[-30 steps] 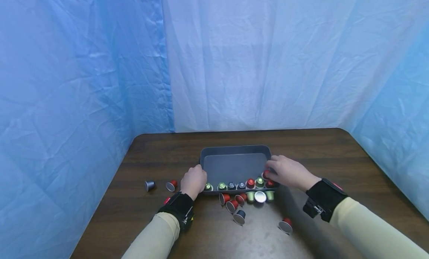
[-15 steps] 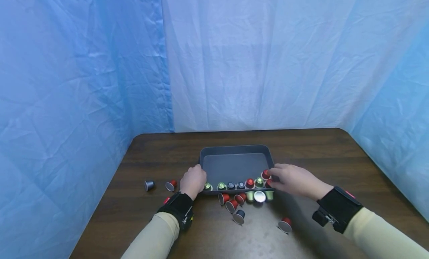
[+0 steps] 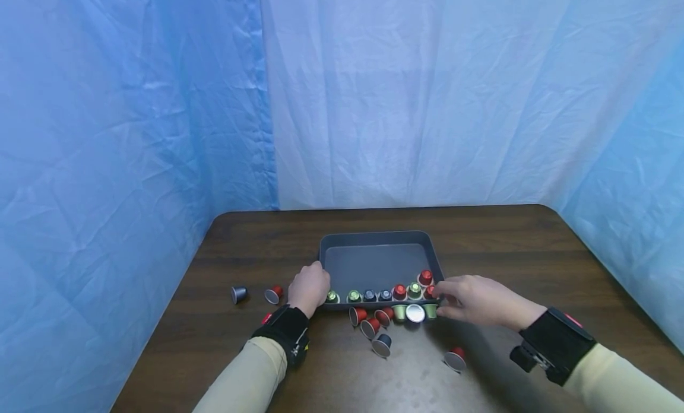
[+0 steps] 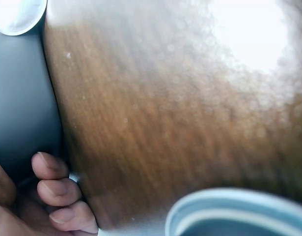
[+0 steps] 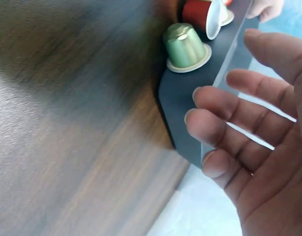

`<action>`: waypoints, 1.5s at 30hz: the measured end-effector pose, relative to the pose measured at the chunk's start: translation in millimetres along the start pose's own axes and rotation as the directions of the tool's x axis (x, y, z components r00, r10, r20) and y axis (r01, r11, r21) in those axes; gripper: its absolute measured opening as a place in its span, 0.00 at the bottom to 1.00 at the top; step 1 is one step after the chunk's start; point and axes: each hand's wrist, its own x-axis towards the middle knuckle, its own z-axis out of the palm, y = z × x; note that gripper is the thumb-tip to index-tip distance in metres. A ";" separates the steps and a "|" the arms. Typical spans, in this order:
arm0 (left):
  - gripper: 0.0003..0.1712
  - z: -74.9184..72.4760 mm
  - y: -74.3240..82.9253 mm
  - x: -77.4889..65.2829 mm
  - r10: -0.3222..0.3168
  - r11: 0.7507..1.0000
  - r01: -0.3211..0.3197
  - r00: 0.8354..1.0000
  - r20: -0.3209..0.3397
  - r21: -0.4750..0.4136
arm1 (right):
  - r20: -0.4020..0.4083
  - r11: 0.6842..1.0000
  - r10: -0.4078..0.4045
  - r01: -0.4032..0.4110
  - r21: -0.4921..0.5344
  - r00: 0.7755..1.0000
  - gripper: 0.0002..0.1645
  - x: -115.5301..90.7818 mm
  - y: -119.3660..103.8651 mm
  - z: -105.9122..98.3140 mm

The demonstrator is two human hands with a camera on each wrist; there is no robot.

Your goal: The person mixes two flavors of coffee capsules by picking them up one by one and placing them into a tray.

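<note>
A dark grey tray (image 3: 382, 264) lies on the table. Along its front wall runs a row of green, blue and red coffee capsules (image 3: 399, 292), with another red capsule (image 3: 425, 277) behind the right end. My left hand (image 3: 309, 288) grips the tray's left side, and its curled fingers (image 4: 57, 191) show at the wall in the left wrist view. At the tray's front right corner is my right hand (image 3: 481, 300), fingertips beside the end red capsule (image 3: 430, 292). Its fingers are loosely bent with nothing between them in the right wrist view, near a green capsule (image 5: 186, 46).
Before the tray lie several red capsules (image 3: 370, 327), a blue capsule (image 3: 382, 345), and a capsule with its silver lid (image 3: 415, 313) facing me between two green ones. One red capsule (image 3: 455, 359) lies nearer me; a blue capsule (image 3: 238, 294) and a red capsule (image 3: 274, 294) lie left.
My right hand has come off the rear red capsule, moving toward me and right along the tray's side to the front corner. The left hand stays on the tray.
</note>
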 end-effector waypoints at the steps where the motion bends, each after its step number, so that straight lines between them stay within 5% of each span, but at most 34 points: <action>1: 0.19 0.0 -0.1 0.2 0.002 1.000 -0.002 1.000 -0.001 0.001 | 0.011 1.000 -0.005 0.005 0.004 1.000 0.19 -1.0 0.6 0.4; 20: 0.19 -1.8 0.2 0.7 -0.019 1.000 0.019 1.000 0.015 -0.006 | 0.198 0.981 -0.052 0.013 0.195 0.979 0.17 -15.2 -0.4 13.6; 45: 0.17 -2.7 -0.4 -1.8 0.016 1.000 -0.016 1.000 -0.018 -0.007 | 0.395 0.955 0.071 -0.177 0.238 0.916 0.30 -20.8 -2.0 25.2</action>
